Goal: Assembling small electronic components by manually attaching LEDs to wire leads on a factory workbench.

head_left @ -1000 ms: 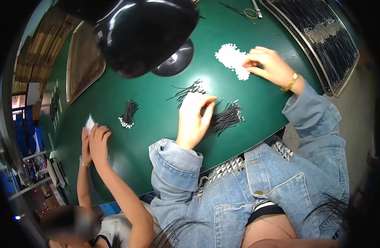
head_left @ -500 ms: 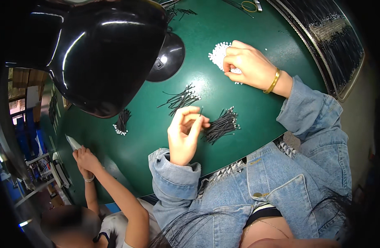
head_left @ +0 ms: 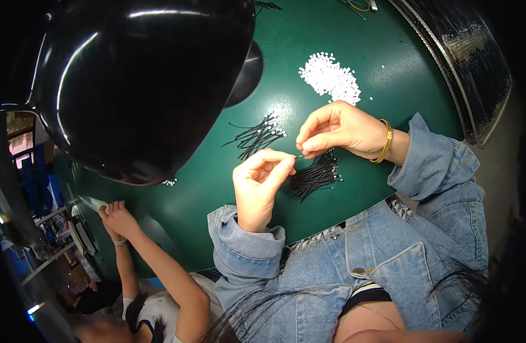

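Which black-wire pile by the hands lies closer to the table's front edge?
The dense bundle just right of the left hand; the other pile is looser, farther out.

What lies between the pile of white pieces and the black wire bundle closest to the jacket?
In the head view, the right hand is between the pile of white pieces and the black wire bundle.
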Tool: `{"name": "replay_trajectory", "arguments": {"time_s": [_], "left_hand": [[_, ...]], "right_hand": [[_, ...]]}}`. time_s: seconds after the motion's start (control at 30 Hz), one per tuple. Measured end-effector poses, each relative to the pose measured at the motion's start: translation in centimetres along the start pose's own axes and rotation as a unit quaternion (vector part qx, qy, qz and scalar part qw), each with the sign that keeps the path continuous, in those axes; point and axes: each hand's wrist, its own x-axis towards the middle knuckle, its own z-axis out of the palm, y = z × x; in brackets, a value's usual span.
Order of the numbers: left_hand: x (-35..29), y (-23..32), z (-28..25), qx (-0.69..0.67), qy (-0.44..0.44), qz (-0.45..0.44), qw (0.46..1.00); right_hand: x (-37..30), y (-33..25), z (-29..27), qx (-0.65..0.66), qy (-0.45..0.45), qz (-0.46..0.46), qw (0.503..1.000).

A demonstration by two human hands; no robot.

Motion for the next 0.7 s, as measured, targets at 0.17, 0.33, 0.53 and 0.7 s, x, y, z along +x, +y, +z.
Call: {"name": "replay_trajectory", "arguments": {"time_s": [0.17,0.33,0.53,0.7], "left_hand": [[-0.3,0.3,0.6,-0.037,0.013,-0.006,0.999],[-0.5,0.6,1.2,0.014,0.016,0.021,1.0],[-0.5,0.4,1.0,0.04,0.013,0.047,0.998],[-0.5,0.0,1.2,0.072,-0.001,0.094,0.993]], "right_hand": [[-0.4,-0.3,0.8,0.065,0.007,0.059,0.996],[-0.5,0.1,0.7,0.051,-0.006,0.041,0.998],[-0.4,0.1,1.0,0.071,0.008,0.057,0.996],[-0.5,0.6,1.0,0.04,-0.015,0.039,0.998]]}}
